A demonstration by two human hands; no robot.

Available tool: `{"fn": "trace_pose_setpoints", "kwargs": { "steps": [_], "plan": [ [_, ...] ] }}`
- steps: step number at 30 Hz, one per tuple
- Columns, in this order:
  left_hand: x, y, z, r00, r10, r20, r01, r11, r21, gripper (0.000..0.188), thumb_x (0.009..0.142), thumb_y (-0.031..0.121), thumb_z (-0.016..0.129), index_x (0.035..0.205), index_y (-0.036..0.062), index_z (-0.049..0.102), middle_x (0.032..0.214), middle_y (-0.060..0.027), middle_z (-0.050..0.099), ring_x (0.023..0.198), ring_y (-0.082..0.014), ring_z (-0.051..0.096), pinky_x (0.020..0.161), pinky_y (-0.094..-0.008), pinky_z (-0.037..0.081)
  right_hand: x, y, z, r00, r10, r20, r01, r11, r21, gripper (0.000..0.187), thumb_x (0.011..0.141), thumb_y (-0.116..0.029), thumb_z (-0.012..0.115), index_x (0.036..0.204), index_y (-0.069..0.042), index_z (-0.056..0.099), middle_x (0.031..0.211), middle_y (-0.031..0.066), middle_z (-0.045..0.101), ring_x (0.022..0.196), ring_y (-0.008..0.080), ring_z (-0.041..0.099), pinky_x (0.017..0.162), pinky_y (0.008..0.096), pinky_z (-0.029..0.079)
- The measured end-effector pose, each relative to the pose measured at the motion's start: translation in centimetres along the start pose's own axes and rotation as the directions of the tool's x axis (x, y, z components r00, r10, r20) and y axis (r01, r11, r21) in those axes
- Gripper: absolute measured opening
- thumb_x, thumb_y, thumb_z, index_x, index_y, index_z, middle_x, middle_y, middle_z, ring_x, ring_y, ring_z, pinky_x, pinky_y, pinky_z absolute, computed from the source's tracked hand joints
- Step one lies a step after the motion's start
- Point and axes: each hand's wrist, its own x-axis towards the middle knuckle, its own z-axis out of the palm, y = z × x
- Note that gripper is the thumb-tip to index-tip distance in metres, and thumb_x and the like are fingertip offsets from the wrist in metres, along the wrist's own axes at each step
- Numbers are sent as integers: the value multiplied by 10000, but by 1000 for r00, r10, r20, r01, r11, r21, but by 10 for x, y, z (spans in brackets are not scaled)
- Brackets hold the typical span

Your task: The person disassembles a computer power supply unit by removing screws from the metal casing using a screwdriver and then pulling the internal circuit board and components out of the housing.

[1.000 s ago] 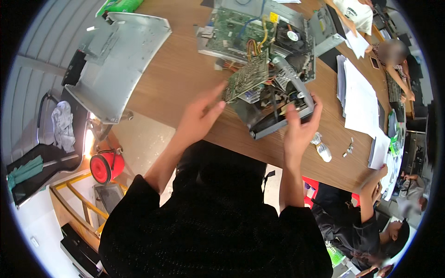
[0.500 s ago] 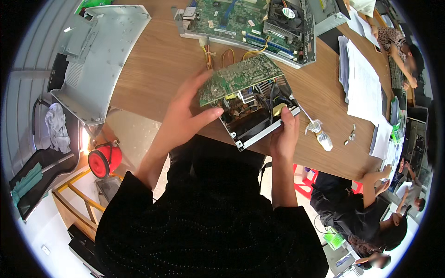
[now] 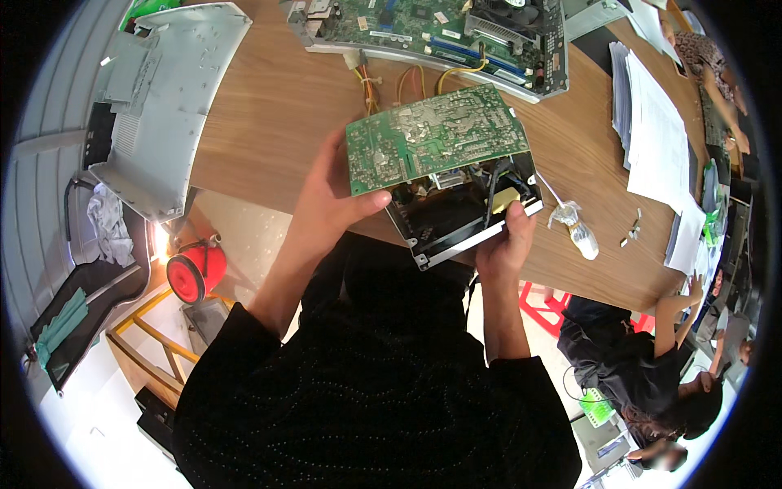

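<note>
Between my hands is an opened computer power supply: a metal case (image 3: 466, 244) with a green circuit board (image 3: 432, 134) tilted up over its far side, solder face showing. My left hand (image 3: 334, 191) grips the left side, thumb at the board's near corner and fingers partly hidden behind it. My right hand (image 3: 507, 243) holds the near right corner of the case, thumb on the rim by a yellow block (image 3: 505, 200). Dark wires and components show inside. A bundle of coloured wires (image 3: 368, 90) runs beyond the board toward an open computer chassis (image 3: 423, 41) with a motherboard and fan.
A grey metal cover (image 3: 175, 90) lies at the table's left. Right of the case are a screwdriver (image 3: 552, 189), a small clear plastic bag (image 3: 580, 235), small metal pieces (image 3: 631, 228) and stacked papers (image 3: 656, 134). A co-worker (image 3: 635, 367) sits at the right; a red cylinder (image 3: 195, 271) stands on the floor.
The circuit board has tipped up further, showing more of its solder face. My left hand has closed in on its left edge, while my right hand has shifted slightly right with the case.
</note>
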Motion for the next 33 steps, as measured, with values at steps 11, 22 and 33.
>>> {"fn": "trace_pose_setpoints", "kwargs": {
  "steps": [11,22,33],
  "plan": [
    [10,-7,-3,991,128,24,-129,991,30,1110,657,162,877,1518,37,187,1397,-182,429,1308,-278,437,1094,-411,351,-5,0,1,1000,3,30,-2,1000,-12,763,830,-340,711,1403,-2,338,1202,103,537,1103,191,530,980,330,406],
    [-22,-14,13,999,6,-53,-11,995,-96,1062,719,180,851,1512,16,164,1484,-164,336,1379,-281,347,1151,-437,258,-23,16,3,995,-25,-100,33,997,73,548,916,-314,596,1336,5,449,1200,119,598,1130,251,586,1009,390,450],
    [-17,-9,20,996,26,-81,-15,991,135,532,783,-44,693,1273,-37,486,1183,-88,601,1118,-178,555,977,-338,432,-17,2,16,988,-118,100,125,990,-69,928,723,-391,833,1377,-11,296,1267,114,463,1184,209,472,1024,373,375]
  ]
}}
